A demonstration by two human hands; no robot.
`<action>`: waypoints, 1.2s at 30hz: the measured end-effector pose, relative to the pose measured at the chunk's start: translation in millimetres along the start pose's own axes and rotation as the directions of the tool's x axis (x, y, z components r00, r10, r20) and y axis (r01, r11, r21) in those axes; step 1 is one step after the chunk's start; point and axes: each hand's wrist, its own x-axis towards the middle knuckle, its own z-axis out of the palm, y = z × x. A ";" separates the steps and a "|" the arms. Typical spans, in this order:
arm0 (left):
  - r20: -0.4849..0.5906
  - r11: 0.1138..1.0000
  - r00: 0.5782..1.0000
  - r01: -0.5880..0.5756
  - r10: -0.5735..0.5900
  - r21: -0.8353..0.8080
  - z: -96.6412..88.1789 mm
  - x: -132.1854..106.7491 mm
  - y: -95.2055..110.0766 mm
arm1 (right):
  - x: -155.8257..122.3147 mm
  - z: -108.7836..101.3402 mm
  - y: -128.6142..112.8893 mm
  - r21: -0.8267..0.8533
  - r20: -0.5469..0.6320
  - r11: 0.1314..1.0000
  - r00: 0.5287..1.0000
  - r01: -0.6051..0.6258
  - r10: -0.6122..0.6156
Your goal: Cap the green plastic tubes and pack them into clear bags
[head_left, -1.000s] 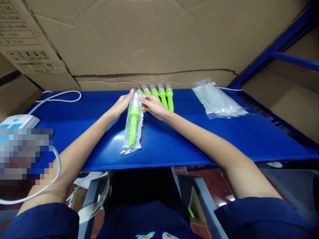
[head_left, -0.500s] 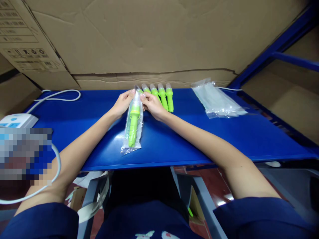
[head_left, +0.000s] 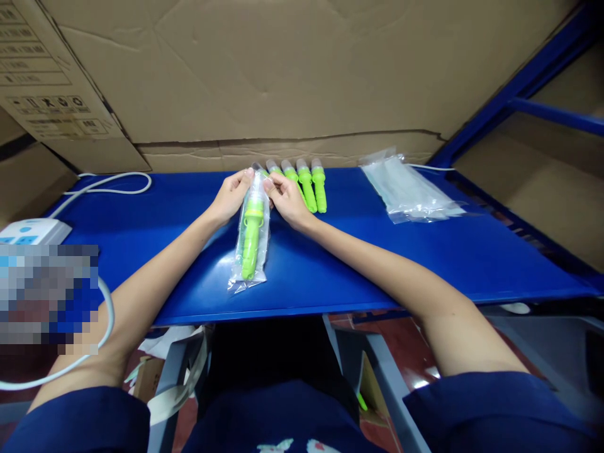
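A clear plastic bag [head_left: 238, 267] lies on the blue table with a lime-green flashlight-like item [head_left: 251, 242] inside, its clear cap pointing away from me. My left hand [head_left: 232, 196] pinches the far left edge of the bag between thumb and fingers. On the other side, my right hand [head_left: 287, 198] is closed on the bag's far right edge. Just behind my right hand stretches a row of several more green flashlight-like items [head_left: 319, 189] with clear caps, partly hidden by my fingers.
A stack of clear plastic bags [head_left: 408, 189] lies to the right on the blue table [head_left: 330, 270]. A white power strip [head_left: 35, 231] and white cable [head_left: 117, 181] are at the left. A cardboard sheet [head_left: 283, 75] stands along the back, and a blue metal frame [head_left: 557, 116] rises at the right.
Both hands keep their hold at the far end of the bag, with hardly any movement. The whole view has shifted very slightly.
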 end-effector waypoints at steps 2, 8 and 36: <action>-0.008 1.000 1.000 -0.009 0.009 0.011 1.0 0.0 2.8 | -0.2 0.3 -0.7 -0.006 -0.006 1.000 1.000 0.005 -0.005; -0.015 1.000 1.000 -0.011 0.011 0.016 2.6 -0.3 4.7 | 1.3 -0.5 4.5 0.002 0.003 1.000 1.000 0.021 -0.021; -0.014 0.999 0.999 -0.038 0.038 -0.003 2.4 0.1 1.0 | 3.2 -1.1 8.8 -0.049 -0.009 0.998 0.999 0.051 -0.051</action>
